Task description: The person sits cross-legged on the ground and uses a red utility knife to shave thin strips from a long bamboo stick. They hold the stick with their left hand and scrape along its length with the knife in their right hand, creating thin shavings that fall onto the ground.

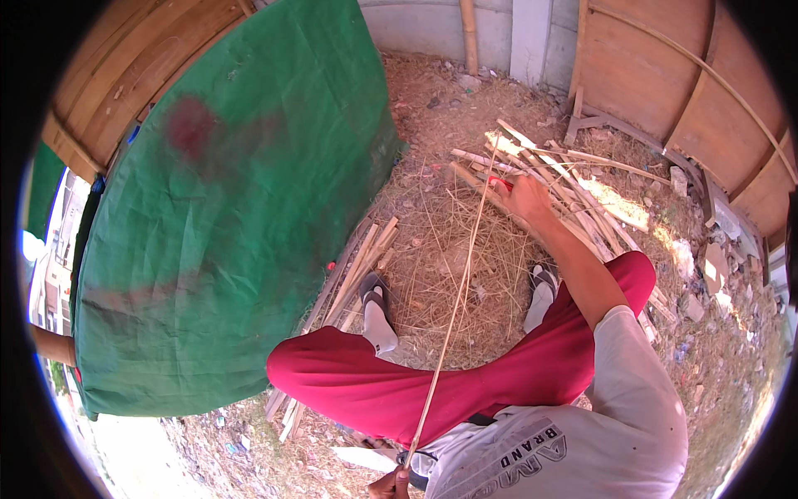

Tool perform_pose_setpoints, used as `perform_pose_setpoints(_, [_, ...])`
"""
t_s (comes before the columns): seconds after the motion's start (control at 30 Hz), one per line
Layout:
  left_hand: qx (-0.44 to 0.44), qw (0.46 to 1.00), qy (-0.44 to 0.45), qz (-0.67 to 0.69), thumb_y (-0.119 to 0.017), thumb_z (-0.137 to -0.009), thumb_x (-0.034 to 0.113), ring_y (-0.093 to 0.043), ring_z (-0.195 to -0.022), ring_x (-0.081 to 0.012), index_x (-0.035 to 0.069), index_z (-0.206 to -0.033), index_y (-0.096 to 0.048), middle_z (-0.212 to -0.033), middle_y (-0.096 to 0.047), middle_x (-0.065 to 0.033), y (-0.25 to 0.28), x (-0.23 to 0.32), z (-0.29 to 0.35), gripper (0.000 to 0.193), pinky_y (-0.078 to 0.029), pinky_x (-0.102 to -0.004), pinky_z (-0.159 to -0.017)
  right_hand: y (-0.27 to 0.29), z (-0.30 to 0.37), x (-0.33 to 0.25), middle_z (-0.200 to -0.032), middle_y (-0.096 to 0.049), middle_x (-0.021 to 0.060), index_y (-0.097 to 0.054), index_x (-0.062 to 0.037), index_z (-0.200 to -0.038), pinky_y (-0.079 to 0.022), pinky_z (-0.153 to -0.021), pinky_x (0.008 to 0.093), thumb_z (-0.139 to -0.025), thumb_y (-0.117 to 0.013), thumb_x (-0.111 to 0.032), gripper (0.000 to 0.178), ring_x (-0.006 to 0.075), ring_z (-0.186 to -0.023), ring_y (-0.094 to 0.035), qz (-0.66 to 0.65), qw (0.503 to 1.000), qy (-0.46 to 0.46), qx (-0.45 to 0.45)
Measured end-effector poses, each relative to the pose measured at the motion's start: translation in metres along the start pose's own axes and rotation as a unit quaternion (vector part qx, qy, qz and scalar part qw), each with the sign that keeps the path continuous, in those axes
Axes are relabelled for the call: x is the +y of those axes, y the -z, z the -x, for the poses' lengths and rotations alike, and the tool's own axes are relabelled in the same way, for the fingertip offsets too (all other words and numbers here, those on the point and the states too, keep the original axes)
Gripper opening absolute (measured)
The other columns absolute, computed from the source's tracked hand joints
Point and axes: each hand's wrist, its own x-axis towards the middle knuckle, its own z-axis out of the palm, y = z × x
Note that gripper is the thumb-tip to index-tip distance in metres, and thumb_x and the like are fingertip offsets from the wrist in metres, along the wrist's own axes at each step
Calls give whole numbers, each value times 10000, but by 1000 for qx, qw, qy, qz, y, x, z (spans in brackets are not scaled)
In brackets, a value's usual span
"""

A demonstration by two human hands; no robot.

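A long thin strip of bamboo or cane (468, 258) slants across me from the lower edge up to the stick pile. My left hand (387, 484), partly cut off by the lower edge, is closed on its near end beside my waist. Out in front, my right hand (525, 198) is closed around a small red tool (500, 182), close against the far part of the strip. Its working edge is hidden, and I cannot tell its exact kind. Beneath the strip, thin tan shavings (453, 274) cover the ground between my feet.
Split sticks (582, 208) are piled at the right, with another bundle (366, 254) by my left foot. A green tarp (233, 224) hangs at the left. Wooden panels (640, 75) and a pale wall (424, 29) stand beyond. Rubble (694, 308) lies at the right.
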Motion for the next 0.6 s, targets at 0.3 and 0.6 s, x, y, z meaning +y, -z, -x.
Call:
perform_pose_setpoints(0.3, [-10, 998, -17, -58, -567, -995, 177, -665, -943, -257, 68, -1139, -703, -1016, -688, -190, 31, -13, 12, 226, -528, -414, -818, 19, -32, 86, -1014, -714, 267, -783, -71, -977, -536, -885, 494, -955, -545, -607, 587, 417, -994, -694, 25, 989, -143, 8])
perform_pose_setpoints(0.6, [-43, 987, -72, -136, -597, -956, 122, -702, -1018, -307, 22, -1164, -718, -1098, -724, -217, 109, -89, 51, 260, -551, -410, -890, 47, -62, 131, -1213, -680, 234, -684, -7, -1188, -528, -949, 499, -948, -560, -564, 619, 399, -1113, -669, 94, 980, -176, -10])
